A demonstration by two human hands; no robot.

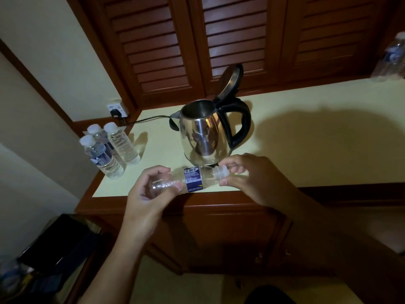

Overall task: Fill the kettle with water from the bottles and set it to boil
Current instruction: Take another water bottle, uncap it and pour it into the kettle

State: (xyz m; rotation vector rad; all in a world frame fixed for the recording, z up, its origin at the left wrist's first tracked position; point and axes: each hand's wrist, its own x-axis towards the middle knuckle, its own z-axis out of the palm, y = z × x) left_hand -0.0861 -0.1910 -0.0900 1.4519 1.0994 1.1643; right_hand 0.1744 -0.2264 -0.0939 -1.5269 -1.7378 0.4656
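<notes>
Head view: my left hand (151, 189) grips the base of a bottle (192, 177) held sideways over the front edge of the counter (306, 139); my right hand (245, 174) pinches its cap (221, 172). Just behind, the kettle (203, 137) stands with its lid (231, 81) raised. Three capped bottles (109, 148) stand to its left.

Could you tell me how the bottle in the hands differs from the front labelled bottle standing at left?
The held bottle lies sideways; the standing bottle is upright. The left hand grips the held bottle's base and the right hand its cap; the standing bottle is untouched. Both have blue labels.
</notes>
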